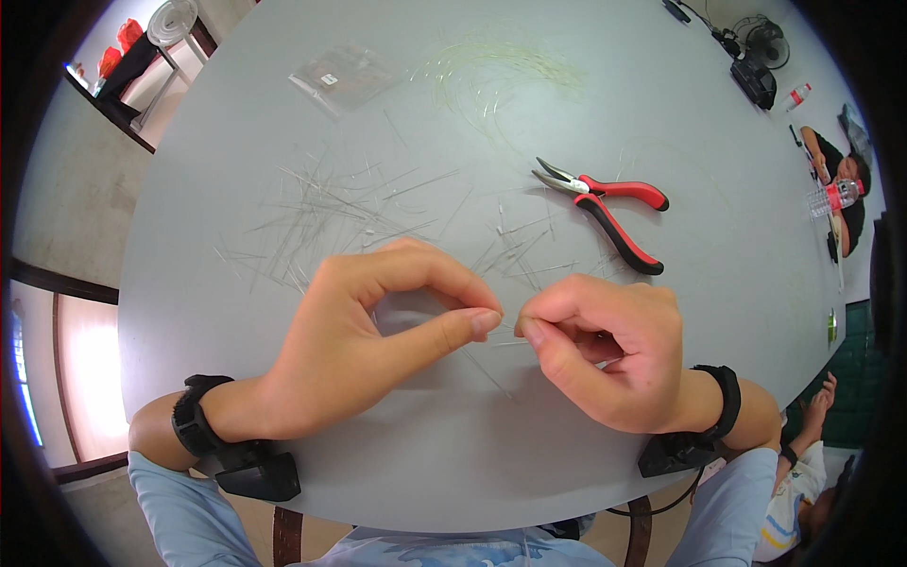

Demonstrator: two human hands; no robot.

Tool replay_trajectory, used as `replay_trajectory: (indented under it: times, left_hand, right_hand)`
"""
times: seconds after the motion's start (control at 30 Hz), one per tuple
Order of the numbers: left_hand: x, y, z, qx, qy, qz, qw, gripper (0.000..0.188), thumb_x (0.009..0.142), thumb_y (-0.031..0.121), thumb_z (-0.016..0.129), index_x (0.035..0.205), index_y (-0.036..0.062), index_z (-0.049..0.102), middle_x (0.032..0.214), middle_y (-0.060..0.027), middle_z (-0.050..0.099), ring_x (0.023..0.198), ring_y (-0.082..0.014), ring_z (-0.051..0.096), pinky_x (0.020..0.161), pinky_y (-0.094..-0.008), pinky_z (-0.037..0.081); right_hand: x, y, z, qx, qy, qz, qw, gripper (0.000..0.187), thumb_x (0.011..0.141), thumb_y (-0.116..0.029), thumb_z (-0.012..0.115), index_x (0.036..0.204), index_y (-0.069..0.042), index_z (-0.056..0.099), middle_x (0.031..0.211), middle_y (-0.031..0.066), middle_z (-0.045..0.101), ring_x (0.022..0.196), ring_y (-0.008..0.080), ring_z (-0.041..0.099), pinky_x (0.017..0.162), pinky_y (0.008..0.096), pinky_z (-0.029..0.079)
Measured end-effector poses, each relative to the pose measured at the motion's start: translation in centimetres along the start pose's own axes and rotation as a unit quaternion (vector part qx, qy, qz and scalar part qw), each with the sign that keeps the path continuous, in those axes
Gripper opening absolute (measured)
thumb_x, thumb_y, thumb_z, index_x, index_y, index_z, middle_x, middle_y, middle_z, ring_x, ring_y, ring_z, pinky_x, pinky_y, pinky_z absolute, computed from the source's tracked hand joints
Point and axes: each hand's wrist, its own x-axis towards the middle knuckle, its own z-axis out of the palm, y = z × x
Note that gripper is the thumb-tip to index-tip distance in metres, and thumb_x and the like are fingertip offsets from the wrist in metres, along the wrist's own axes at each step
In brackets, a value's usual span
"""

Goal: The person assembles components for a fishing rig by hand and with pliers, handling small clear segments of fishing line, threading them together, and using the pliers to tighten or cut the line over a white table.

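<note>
Above the near part of the grey table, my left hand [350, 335] pinches thumb and forefinger together. Facing it, a small gap apart, my right hand [609, 350] is closed in a pinch too. A faint thin strand seems to lie at the fingertips, too fine to make out. Beyond my left hand spreads a loose heap of thin metal pins [326, 208]. A smaller scatter of similar pins [515, 248] lies past my right hand. Bent-nose pliers [605, 203] with red and black handles rest beyond it, jaws slightly apart. One thin pin [489, 374] lies below my fingertips.
Farther back on the grey table [217, 312] are a clear plastic bag [342, 79] and a loose coil of pale green thin line [510, 71]. At the far right stand a plastic bottle [836, 197] and black devices [753, 83]. Other people sit along the right side.
</note>
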Motion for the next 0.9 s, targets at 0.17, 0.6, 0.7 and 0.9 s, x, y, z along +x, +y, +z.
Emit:
replay_trajectory:
  times: [0.17, 0.6, 0.7, 0.9]
  left_hand:
    - [-0.08, 0.02, 0.05, 0.004, -0.002, 0.003, 1.000, 0.006, 0.079, 0.000, 0.063, 0.085, -0.0012, 0.065, 0.084, -0.0079, 0.063, 0.098, -0.0191, 0.052, 0.083, -0.0305, 0.040]
    - [-0.17, -0.04, 0.07, 0.011, 0.025, 0.009, 1.000, 0.006, 0.079, 0.000, 0.063, 0.085, -0.0005, 0.065, 0.081, -0.0070, 0.063, 0.097, -0.0195, 0.053, 0.083, -0.0308, 0.040]
    - [-0.19, 0.00, 0.07, 0.008, 0.026, 0.004, 1.000, 0.007, 0.079, -0.001, 0.063, 0.085, -0.0007, 0.064, 0.081, -0.0071, 0.063, 0.097, -0.0196, 0.053, 0.083, -0.0310, 0.040]
    - [-0.19, -0.05, 0.03, 0.006, 0.025, 0.009, 1.000, 0.007, 0.078, -0.001, 0.063, 0.085, -0.0011, 0.064, 0.081, -0.0073, 0.063, 0.097, -0.0197, 0.053, 0.083, -0.0312, 0.040]
  right_hand:
    - [-0.02, 0.01, -0.07, -0.005, -0.005, -0.005, 1.000, 0.007, 0.078, 0.005, 0.055, 0.077, -0.001, 0.059, 0.057, -0.0023, 0.052, 0.041, -0.0001, 0.034, 0.037, 0.0177, 0.022]
    - [-0.15, -0.17, 0.10, 0.003, 0.015, 0.000, 1.000, 0.007, 0.075, 0.004, 0.056, 0.076, -0.002, 0.058, 0.056, -0.0017, 0.051, 0.041, 0.0025, 0.034, 0.038, 0.0191, 0.024]
    - [-0.13, -0.23, 0.22, 0.004, 0.024, 0.014, 1.000, 0.007, 0.073, 0.002, 0.058, 0.075, -0.005, 0.057, 0.051, -0.0026, 0.048, 0.039, 0.0050, 0.032, 0.037, 0.0209, 0.024]
    - [-0.09, -0.21, 0.22, 0.001, 0.019, 0.015, 1.000, 0.007, 0.073, 0.002, 0.058, 0.074, -0.005, 0.057, 0.051, -0.0021, 0.049, 0.039, 0.0052, 0.033, 0.037, 0.0212, 0.024]
